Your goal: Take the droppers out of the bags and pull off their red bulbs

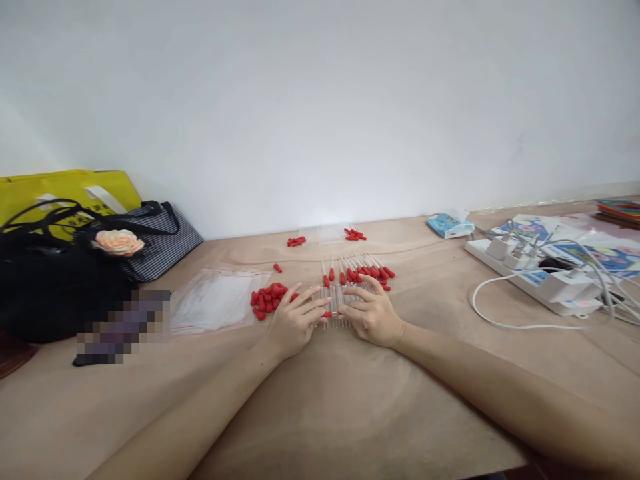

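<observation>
My left hand (295, 323) pinches a red rubber bulb (327, 314), held level with its end toward my right hand. Close beside it, my right hand (373, 312) has thumb and fingers closed on what looks like a clear glass dropper tube, its end meeting the bulb. Beneath both hands lies a row of clear glass tubes (342, 293), partly covered by the fingers. A pile of loose red bulbs (268, 297) rests just left of my left hand. Beyond my right hand, several droppers with red bulbs fitted (373, 271) lie side by side, tips pointing away.
Clear plastic bags (213, 301) lie left of the bulbs. More red bulbs (296, 241) and droppers (355, 235) are near the wall. A tissue pack (450, 225) and a power strip (530, 275) with cables stand right; a black bag (60, 287) is left.
</observation>
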### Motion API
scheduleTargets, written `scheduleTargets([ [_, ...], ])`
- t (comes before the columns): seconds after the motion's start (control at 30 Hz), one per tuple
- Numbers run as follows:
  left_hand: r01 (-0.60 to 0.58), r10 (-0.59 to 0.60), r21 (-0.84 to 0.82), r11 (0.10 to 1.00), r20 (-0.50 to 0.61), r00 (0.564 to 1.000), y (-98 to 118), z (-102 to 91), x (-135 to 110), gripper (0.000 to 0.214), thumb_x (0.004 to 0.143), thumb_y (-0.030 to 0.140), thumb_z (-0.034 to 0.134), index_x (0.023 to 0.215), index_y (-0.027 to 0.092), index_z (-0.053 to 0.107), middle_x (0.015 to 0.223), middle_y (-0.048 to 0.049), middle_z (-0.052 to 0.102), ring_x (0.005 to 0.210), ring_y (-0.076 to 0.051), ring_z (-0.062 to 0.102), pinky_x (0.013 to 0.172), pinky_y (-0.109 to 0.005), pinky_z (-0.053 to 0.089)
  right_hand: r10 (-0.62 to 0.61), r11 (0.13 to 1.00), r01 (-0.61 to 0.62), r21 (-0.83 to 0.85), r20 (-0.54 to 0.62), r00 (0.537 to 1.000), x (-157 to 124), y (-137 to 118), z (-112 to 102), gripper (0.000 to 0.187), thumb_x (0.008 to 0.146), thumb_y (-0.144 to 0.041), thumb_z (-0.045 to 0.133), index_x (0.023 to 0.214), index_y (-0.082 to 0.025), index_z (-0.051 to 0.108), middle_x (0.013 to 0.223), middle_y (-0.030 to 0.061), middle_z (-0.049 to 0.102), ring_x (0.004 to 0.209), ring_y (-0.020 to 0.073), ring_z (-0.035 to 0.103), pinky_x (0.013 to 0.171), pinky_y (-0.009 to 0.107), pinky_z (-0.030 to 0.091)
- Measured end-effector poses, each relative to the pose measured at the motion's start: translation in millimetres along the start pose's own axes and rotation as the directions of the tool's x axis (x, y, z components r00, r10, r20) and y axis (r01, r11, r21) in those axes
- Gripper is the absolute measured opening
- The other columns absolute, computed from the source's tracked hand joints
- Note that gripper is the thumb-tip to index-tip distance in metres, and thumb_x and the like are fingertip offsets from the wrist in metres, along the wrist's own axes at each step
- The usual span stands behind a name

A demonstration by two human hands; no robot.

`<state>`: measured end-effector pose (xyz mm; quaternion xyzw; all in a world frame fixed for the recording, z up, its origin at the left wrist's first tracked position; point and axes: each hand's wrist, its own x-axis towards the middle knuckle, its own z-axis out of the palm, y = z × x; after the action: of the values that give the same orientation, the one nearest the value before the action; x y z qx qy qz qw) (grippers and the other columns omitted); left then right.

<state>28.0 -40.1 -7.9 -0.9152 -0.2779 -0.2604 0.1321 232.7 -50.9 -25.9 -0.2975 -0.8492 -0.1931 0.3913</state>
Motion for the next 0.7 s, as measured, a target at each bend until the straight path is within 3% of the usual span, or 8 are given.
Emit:
scheduleTargets([
  [0.2, -0.064, 0.064, 0.003, 0.998, -0.099, 0.993, 0, -1.4, 0, 0.018, 0.083, 0.014, 0.045, 0.079, 0.021, 0.061, 0.100, 0.0033, 0.067, 0.106, -0.018, 0.054, 0.097, -0.041, 0.027, -0.038, 0.999, 0.037, -0.012, -0.111, 0.993, 3, -1, 2, 0.015, 0.082, -0.022, 0.049, 0.077, -0.021, 0.063, 0.060, -0.0035, 0.065, 0.084, 0.0139, 0.058, 0.101, 0.041, 0.022],
  [0.53, -0.080, 0.080, 0.008, 0.997, -0.138, 0.987, -1, -3.2, -2, 0.020, 0.084, 0.010, 0.041, 0.087, 0.019, 0.059, 0.098, -0.0007, 0.067, 0.104, -0.017, 0.055, 0.090, -0.037, 0.035, -0.077, 0.995, 0.068, -0.073, -0.126, 0.989, 5, -2, 0, 0.015, 0.084, -0.022, 0.047, 0.078, -0.021, 0.061, 0.059, -0.0043, 0.063, 0.080, 0.0132, 0.057, 0.097, 0.040, 0.023],
  [0.7, 0.106, -0.109, -0.025, 0.994, -0.224, 0.969, -15, -3.8, -14, 0.017, 0.084, 0.014, 0.042, 0.084, 0.018, 0.059, 0.091, -0.0043, 0.064, 0.091, -0.017, 0.056, 0.080, -0.034, 0.042, 0.029, 0.992, -0.046, -0.117, -0.136, 0.990, -1, 9, -3, 0.015, 0.084, -0.023, 0.048, 0.079, -0.020, 0.063, 0.056, -0.0025, 0.060, 0.072, 0.0131, 0.053, 0.086, 0.036, 0.028],
])
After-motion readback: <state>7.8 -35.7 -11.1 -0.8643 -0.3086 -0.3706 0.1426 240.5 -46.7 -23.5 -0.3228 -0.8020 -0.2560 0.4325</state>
